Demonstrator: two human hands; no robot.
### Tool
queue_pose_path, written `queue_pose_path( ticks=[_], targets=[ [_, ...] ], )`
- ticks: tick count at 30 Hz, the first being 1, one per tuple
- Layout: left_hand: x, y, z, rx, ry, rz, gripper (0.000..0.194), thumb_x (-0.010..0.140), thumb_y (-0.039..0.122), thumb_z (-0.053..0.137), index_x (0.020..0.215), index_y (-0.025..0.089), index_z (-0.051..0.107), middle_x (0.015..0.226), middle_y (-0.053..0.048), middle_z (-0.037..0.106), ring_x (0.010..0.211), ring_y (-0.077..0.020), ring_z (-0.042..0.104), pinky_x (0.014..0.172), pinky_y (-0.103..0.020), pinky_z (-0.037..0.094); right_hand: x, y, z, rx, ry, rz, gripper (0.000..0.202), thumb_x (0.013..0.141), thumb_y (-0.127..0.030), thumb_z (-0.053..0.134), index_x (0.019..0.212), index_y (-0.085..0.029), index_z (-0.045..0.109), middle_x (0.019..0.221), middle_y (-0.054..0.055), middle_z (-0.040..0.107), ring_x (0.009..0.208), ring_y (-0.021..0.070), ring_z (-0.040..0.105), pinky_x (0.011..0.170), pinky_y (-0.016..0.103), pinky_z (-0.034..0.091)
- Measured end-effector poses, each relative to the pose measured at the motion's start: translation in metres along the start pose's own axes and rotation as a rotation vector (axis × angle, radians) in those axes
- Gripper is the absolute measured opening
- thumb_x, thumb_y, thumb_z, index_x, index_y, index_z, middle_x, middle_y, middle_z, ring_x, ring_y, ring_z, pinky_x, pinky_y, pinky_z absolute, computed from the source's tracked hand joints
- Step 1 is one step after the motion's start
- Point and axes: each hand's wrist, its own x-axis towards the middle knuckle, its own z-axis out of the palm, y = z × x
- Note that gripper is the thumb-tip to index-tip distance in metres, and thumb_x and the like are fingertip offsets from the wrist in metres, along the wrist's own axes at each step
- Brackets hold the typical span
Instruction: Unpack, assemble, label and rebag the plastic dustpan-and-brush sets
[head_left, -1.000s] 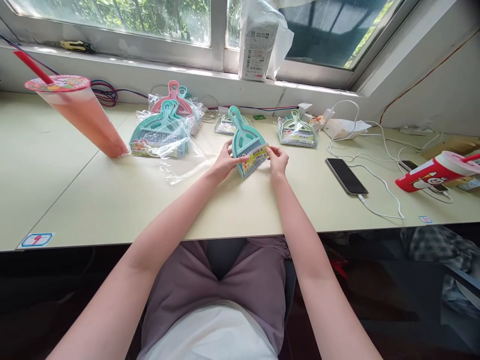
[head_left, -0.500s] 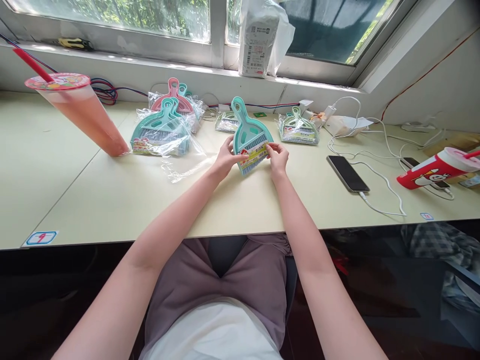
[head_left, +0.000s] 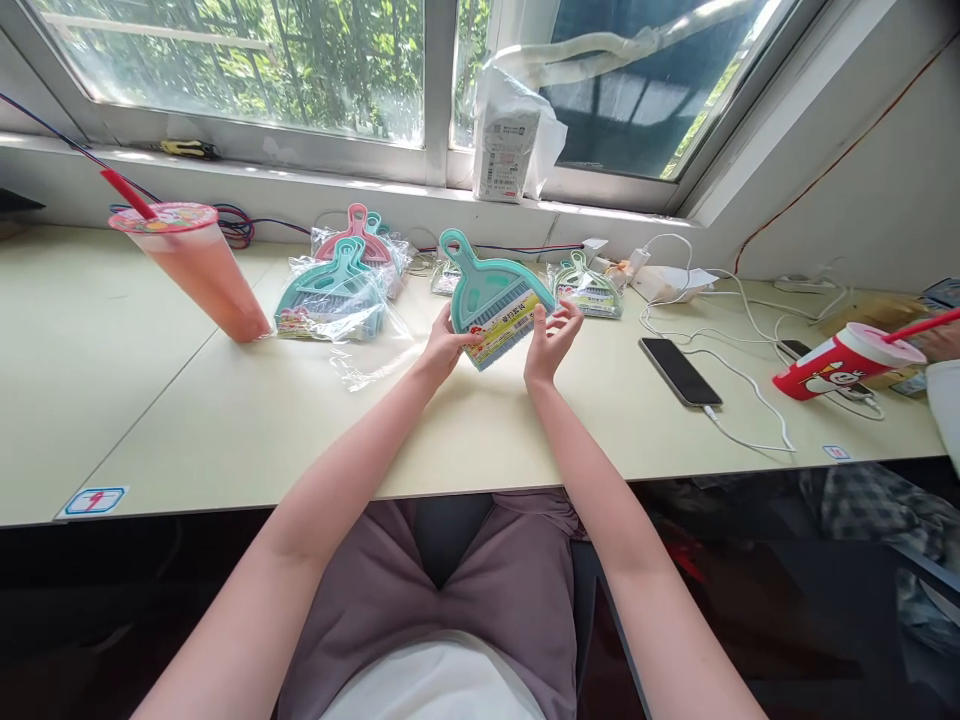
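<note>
Between my hands, a teal mini dustpan (head_left: 495, 283) is held up over the table, tilted with its handle to the upper left. A small brush with a yellow printed label (head_left: 510, 328) lies in its pan. My left hand (head_left: 444, 345) pinches the lower left corner, thumb in front. At the right edge, my right hand (head_left: 553, 338) has its thumb by the label and its fingers curled round the side. Behind stand more teal dustpans (head_left: 334, 295) in clear plastic, a pink dustpan (head_left: 352, 240) and a pale green dustpan set (head_left: 589, 292).
A tall cup of pink drink (head_left: 202, 275) leans at left. To the right lie a phone (head_left: 680, 372) on a white charging cable and a tilted red cup (head_left: 832, 370). Another person's hand (head_left: 943, 343) shows at the right edge. A wrapped package (head_left: 504, 155) stands on the sill.
The dustpan has turned, its handle leaning further left and its label facing me more. My right hand has shifted its hold, fingers now spread along the right edge. The view has tilted up.
</note>
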Motion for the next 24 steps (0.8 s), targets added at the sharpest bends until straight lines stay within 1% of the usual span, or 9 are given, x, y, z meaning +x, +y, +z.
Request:
queue_pose_path(
  ticks=[2, 3, 6, 7, 10, 13, 15, 21, 24],
  targets=[
    [0.0, 0.001, -0.001, -0.016, 0.022, 0.007, 0.076, 0.044, 0.014, 0.082, 0.114, 0.02, 0.053, 0.109, -0.005, 0.07, 0.113, -0.0285, 0.062, 0.099, -0.043, 0.049, -0.008, -0.001, 0.006, 0.08, 0.018, 0.109, 0.048, 0.09, -0.055, 0.05, 0.127, -0.025, 0.047, 0.126, 0.01, 0.052, 0.109, 0.0186, 0.055, 0.092, 0.033, 0.05],
    [0.0, 0.002, -0.002, -0.018, 0.03, 0.007, 0.076, 0.044, 0.014, 0.082, 0.114, 0.021, 0.053, 0.109, -0.005, 0.07, 0.113, -0.028, 0.062, 0.098, -0.043, 0.049, -0.012, 0.0, 0.01, 0.145, -0.031, 0.182, 0.049, 0.088, -0.054, 0.053, 0.127, -0.026, 0.045, 0.124, 0.009, 0.053, 0.109, 0.0182, 0.056, 0.09, 0.032, 0.051],
    [0.0, 0.004, -0.005, -0.021, 0.057, 0.008, 0.075, 0.043, 0.013, 0.082, 0.112, 0.02, 0.053, 0.106, -0.003, 0.07, 0.111, -0.0264, 0.063, 0.098, -0.042, 0.048, -0.018, 0.002, 0.017, 0.368, -0.274, 0.354, 0.057, 0.081, -0.047, 0.064, 0.128, -0.027, 0.039, 0.122, 0.007, 0.058, 0.106, 0.0171, 0.061, 0.083, 0.03, 0.054],
    [0.0, 0.004, -0.006, -0.029, 0.065, 0.008, 0.073, 0.043, 0.013, 0.082, 0.11, 0.02, 0.054, 0.104, -0.003, 0.07, 0.109, -0.0258, 0.063, 0.098, -0.042, 0.048, -0.018, 0.002, 0.018, 0.417, -0.298, 0.379, 0.062, 0.078, -0.043, 0.068, 0.13, -0.028, 0.037, 0.123, 0.006, 0.06, 0.104, 0.0168, 0.063, 0.081, 0.029, 0.055],
    [0.001, 0.005, -0.008, -0.05, 0.056, -0.001, 0.071, 0.042, 0.013, 0.083, 0.107, 0.018, 0.055, 0.1, -0.003, 0.07, 0.104, -0.0249, 0.065, 0.097, -0.043, 0.048, -0.017, 0.001, 0.016, 0.463, -0.236, 0.411, 0.07, 0.073, -0.035, 0.073, 0.132, -0.029, 0.036, 0.123, 0.006, 0.063, 0.097, 0.0159, 0.067, 0.08, 0.029, 0.055],
    [0.001, 0.003, -0.008, -0.044, 0.031, -0.007, 0.071, 0.042, 0.014, 0.084, 0.107, 0.017, 0.055, 0.101, -0.005, 0.07, 0.105, -0.0252, 0.064, 0.098, -0.044, 0.048, -0.014, 0.002, 0.014, 0.499, -0.335, 0.434, 0.05, 0.073, -0.037, 0.074, 0.116, -0.024, 0.053, 0.113, 0.005, 0.069, 0.094, 0.0164, 0.069, 0.084, 0.03, 0.056],
    [0.001, 0.002, -0.009, -0.031, 0.03, -0.007, 0.072, 0.043, 0.014, 0.084, 0.109, 0.017, 0.056, 0.101, -0.005, 0.07, 0.105, -0.0252, 0.064, 0.098, -0.043, 0.047, -0.014, 0.003, 0.015, 0.53, -0.395, 0.438, 0.037, 0.072, -0.036, 0.075, 0.103, -0.021, 0.059, 0.107, 0.004, 0.071, 0.095, 0.0166, 0.069, 0.087, 0.03, 0.056],
    [0.002, -0.001, -0.011, 0.016, -0.011, 0.01, 0.085, 0.044, 0.015, 0.085, 0.124, 0.019, 0.055, 0.103, -0.006, 0.071, 0.102, -0.0247, 0.065, 0.096, -0.041, 0.048, -0.014, 0.006, 0.016, 0.616, -0.417, 0.484, 0.031, 0.07, -0.027, 0.077, 0.096, -0.02, 0.06, 0.099, 0.003, 0.072, 0.091, 0.0177, 0.071, 0.085, 0.033, 0.059],
    [0.001, 0.004, -0.009, 0.11, -0.066, -0.033, 0.074, 0.055, 0.028, 0.085, 0.123, 0.019, 0.057, 0.105, -0.007, 0.07, 0.1, -0.0245, 0.065, 0.092, -0.039, 0.05, -0.011, 0.007, 0.014, 0.62, -0.397, 0.499, 0.03, 0.07, -0.026, 0.077, 0.094, -0.02, 0.061, 0.098, 0.003, 0.073, 0.09, 0.0185, 0.071, 0.084, 0.034, 0.06]
  ],
)
